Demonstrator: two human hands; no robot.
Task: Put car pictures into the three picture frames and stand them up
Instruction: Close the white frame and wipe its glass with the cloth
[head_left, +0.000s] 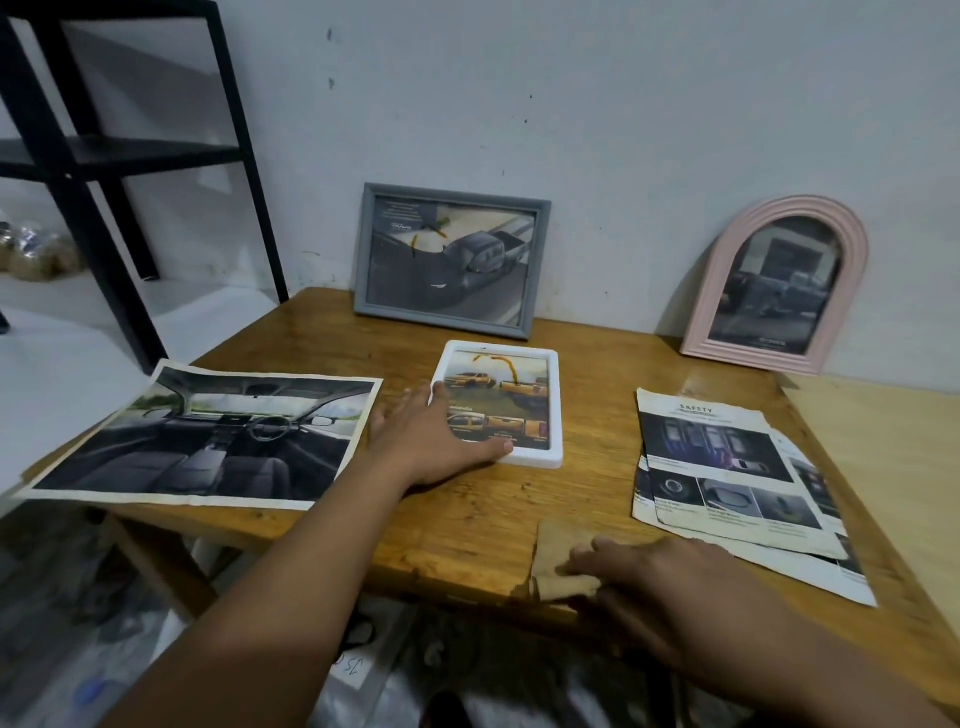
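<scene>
A white frame (555, 410) with a picture of orange pickups lies flat in the middle of the wooden table (467, 519). My left hand (431, 441) rests on its left side, with the thumb along the bottom border and the index finger on the left border. A grey frame (363, 249) with a pickup picture and a pink arched frame (722, 291) with a car picture stand leaning on the wall. At the table's front edge, my right hand (660, 587) pinches a brown piece of card (556, 551).
A large car-interior print (208, 436) lies at the table's left and overhangs its edge. Loose brochure pages (727, 467) lie at the right. A black metal shelf (104, 150) stands at the back left. Bags and paper lie on the floor below.
</scene>
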